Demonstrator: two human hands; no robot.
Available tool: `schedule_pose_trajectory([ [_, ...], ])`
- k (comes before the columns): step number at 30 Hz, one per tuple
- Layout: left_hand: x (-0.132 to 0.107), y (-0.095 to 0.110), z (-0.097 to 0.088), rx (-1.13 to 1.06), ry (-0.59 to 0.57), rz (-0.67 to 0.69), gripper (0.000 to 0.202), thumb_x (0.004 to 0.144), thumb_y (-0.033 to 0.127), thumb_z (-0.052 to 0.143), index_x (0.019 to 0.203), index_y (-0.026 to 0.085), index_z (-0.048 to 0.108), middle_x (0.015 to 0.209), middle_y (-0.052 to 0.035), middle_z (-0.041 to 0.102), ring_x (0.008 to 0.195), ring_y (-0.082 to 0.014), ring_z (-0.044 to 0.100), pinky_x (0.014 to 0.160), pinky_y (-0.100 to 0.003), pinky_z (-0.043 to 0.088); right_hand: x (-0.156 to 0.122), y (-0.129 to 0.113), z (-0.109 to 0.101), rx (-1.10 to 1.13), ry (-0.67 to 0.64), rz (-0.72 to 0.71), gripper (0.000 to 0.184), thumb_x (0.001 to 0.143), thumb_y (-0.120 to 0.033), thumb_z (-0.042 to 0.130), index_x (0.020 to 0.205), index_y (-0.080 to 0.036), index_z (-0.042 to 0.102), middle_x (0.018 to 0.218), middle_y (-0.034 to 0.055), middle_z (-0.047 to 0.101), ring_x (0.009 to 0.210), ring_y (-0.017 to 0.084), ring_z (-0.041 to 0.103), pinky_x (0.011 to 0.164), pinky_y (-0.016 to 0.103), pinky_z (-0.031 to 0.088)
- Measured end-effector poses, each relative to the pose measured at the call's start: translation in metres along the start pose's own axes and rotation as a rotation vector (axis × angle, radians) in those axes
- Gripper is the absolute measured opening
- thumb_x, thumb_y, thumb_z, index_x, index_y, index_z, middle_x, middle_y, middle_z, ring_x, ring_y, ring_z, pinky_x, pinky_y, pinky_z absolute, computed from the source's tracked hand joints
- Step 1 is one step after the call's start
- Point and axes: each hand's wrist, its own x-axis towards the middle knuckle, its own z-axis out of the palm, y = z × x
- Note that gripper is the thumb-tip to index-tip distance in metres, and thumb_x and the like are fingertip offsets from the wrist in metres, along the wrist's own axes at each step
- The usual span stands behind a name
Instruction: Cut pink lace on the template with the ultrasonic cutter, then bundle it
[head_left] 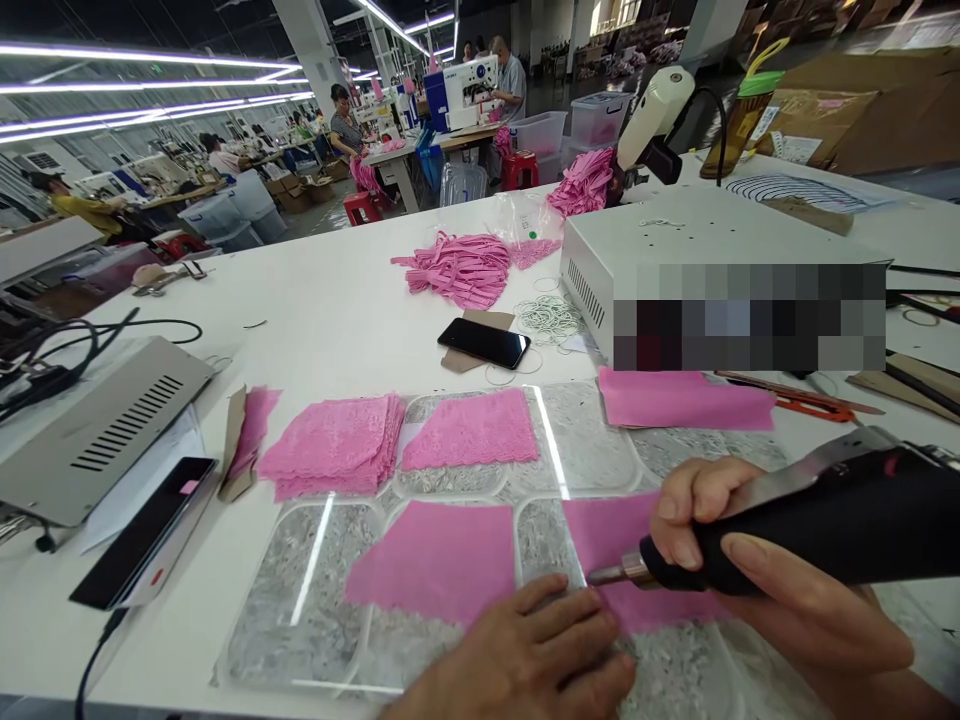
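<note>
Gripping black tool (825,535) w/ R hand (739,575) | L hand (525,655) spread flat on pink fabric (606,525) | tool rear cut off

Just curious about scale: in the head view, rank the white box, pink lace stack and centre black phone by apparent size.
1. white box
2. pink lace stack
3. centre black phone (farther than the stack, so less sure)

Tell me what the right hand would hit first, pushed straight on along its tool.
Probably the left hand, whose top finger lies just past the tip of the tool in the right hand; beyond it, the pink fabric piece. Height is unclear.
</note>
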Motion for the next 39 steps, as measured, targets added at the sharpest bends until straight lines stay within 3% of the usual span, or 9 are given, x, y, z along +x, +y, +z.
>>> schedule_pose_trajectory([
  [3,0.002,0.000,-0.001,-0.007,0.024,-0.005,0.016,0.098,0.026,0.053,0.103,0.015,0.064,0.106,-0.0034,0.069,0.112,-0.0133,0.061,0.111,-0.030,0.037,-0.001,-0.001,-0.003,0.021,0.003,0.011,0.004,0.083,-0.031,0.066,0.085,-0.028,0.064,0.077,0.0011,0.057,0.053,0.016,0.056,0.048,0.032,0.054],
  [5,0.002,-0.001,-0.003,-0.004,0.055,-0.013,0.015,0.099,0.025,0.053,0.102,0.016,0.065,0.108,-0.0019,0.070,0.113,-0.0125,0.060,0.113,-0.029,0.035,0.002,-0.006,-0.009,0.039,0.076,-0.028,0.006,0.082,-0.031,0.066,0.086,-0.027,0.066,0.077,0.0011,0.057,0.053,0.016,0.056,0.047,0.032,0.054],
  [10,0.001,-0.010,0.001,0.111,0.167,-0.014,0.017,0.098,0.018,0.053,0.105,0.016,0.067,0.108,-0.0017,0.072,0.112,-0.0146,0.063,0.115,-0.032,0.034,0.008,-0.026,-0.047,-0.029,0.498,-0.228,0.008,0.065,-0.022,0.066,0.072,-0.021,0.067,0.073,0.0013,0.055,0.053,0.013,0.054,0.051,0.029,0.051],
  [13,0.007,-0.018,0.009,0.184,0.186,-0.033,0.020,0.097,0.016,0.050,0.104,0.014,0.068,0.108,-0.0061,0.072,0.113,-0.0187,0.063,0.113,-0.036,0.037,0.006,-0.030,-0.068,-0.083,0.634,-0.263,0.008,0.060,-0.020,0.064,0.068,-0.020,0.065,0.073,0.0016,0.056,0.053,0.013,0.053,0.052,0.030,0.051],
  [19,0.031,-0.022,0.019,0.295,0.061,-0.079,0.026,0.098,0.020,0.048,0.117,0.013,0.064,0.124,-0.0111,0.066,0.125,-0.0252,0.055,0.111,-0.046,0.040,0.002,-0.019,-0.074,-0.059,0.632,-0.223,0.011,0.065,-0.026,0.070,0.075,-0.021,0.067,0.079,0.0031,0.060,0.056,0.014,0.055,0.051,0.031,0.052],
  [26,0.029,-0.021,0.018,0.318,0.105,-0.160,0.027,0.099,0.022,0.046,0.116,0.014,0.066,0.124,-0.0071,0.067,0.128,-0.0219,0.053,0.121,-0.042,0.018,0.004,-0.017,-0.074,-0.054,0.582,-0.229,0.012,0.069,-0.028,0.073,0.078,-0.024,0.068,0.076,0.0018,0.059,0.058,0.015,0.056,0.054,0.032,0.054],
  [33,0.031,-0.025,0.018,0.308,0.085,-0.176,0.030,0.100,0.027,0.046,0.121,0.014,0.064,0.125,-0.0059,0.066,0.127,-0.0202,0.054,0.122,-0.039,0.014,0.002,-0.011,-0.078,-0.091,0.542,-0.219,0.014,0.070,-0.031,0.074,0.080,-0.023,0.069,0.077,0.0039,0.060,0.060,0.017,0.054,0.052,0.033,0.053],
  [39,0.032,-0.024,0.014,0.283,0.060,-0.155,0.031,0.101,0.026,0.043,0.120,0.014,0.064,0.124,-0.0052,0.067,0.124,-0.0219,0.055,0.121,-0.042,0.012,-0.001,-0.015,-0.076,-0.094,0.608,-0.238,0.011,0.066,-0.026,0.072,0.076,-0.022,0.068,0.076,0.0033,0.059,0.061,0.017,0.055,0.058,0.035,0.055],
])
